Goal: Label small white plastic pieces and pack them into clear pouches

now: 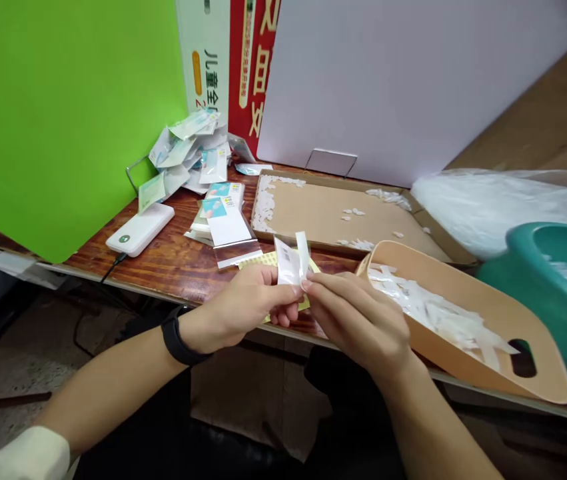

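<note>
My left hand is closed on a small clear packet with a printed card in it, the thumb lying across its lower part. At the packet's right side, the fingertips of my right hand pinch a narrow white strip that stands upright. Whether the strip is inside the packet or just beside it, I cannot tell. Beneath both hands lies a yellow sheet of round stickers, partly covered. Just beyond my left hand is a stack of flat packets with blue and white cards.
A shallow cardboard tray holds small white pieces along its edges. To the right stand a tan bin of white strips and a green tub. Filled packets are heaped at the back left, behind a white power bank.
</note>
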A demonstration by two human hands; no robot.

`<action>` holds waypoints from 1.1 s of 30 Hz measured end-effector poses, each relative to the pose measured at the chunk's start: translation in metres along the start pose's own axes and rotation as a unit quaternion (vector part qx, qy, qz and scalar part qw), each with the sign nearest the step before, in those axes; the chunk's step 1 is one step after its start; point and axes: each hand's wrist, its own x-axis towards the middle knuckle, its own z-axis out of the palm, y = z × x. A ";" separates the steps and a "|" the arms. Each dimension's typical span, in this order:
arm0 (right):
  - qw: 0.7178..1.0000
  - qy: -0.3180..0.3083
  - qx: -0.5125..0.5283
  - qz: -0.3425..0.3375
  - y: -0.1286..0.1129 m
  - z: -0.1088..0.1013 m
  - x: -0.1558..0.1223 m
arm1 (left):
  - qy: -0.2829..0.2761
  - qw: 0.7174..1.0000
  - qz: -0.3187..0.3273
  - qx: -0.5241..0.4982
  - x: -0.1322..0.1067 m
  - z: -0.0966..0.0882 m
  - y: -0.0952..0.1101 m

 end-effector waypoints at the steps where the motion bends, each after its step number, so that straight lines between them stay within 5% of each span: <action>1: 1.000 0.006 -0.002 0.011 -0.001 0.003 0.001 | -0.006 1.000 0.008 -0.003 0.000 -0.004 -0.001; 16: 0.976 0.081 -0.056 0.192 0.012 0.033 0.014 | 0.005 0.994 0.096 0.059 -0.025 -0.041 0.002; 27: 0.981 0.103 -0.069 0.146 0.010 0.034 0.012 | -0.018 0.991 0.111 0.077 -0.029 -0.046 0.000; 33: 0.973 0.102 -0.074 0.194 0.008 0.032 0.011 | -0.007 0.989 0.122 0.080 -0.028 -0.048 -0.002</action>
